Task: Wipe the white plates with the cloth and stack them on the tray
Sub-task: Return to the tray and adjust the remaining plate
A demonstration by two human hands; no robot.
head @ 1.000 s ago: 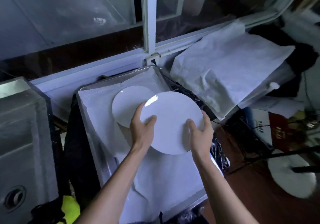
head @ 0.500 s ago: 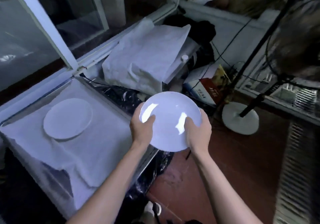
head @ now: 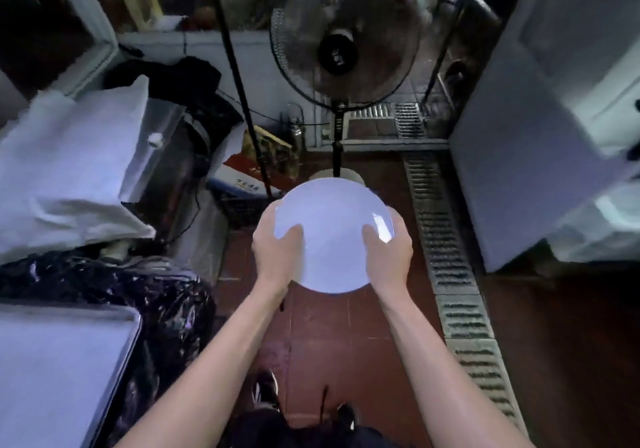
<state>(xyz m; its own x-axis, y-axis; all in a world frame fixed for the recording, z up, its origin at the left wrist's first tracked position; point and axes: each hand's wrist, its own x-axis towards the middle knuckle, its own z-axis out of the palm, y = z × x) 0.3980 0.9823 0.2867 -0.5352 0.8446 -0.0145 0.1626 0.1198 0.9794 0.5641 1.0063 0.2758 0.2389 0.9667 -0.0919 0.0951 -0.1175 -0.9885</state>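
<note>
A round white plate [head: 332, 229] is held level in front of me over the red tiled floor. My left hand [head: 277, 253] grips its left rim with the thumb on top. My right hand [head: 389, 253] grips its right rim the same way. A corner of the paper-lined metal tray [head: 52, 361] shows at the lower left edge, apart from the plate. The second plate on the tray and the cloth are out of view.
A standing fan [head: 343, 49] with its white base stands just beyond the plate. A floor drain grate [head: 446, 257] runs along the right. A white cabinet [head: 540, 136] is at right. White wrapped bundles [head: 65, 170] and black plastic [head: 114, 295] lie at left.
My view has swung right, away from the tray and window, toward the fan and floor. Both hands still hold the plate, which has left the tray area; the other plate dropped out of view.
</note>
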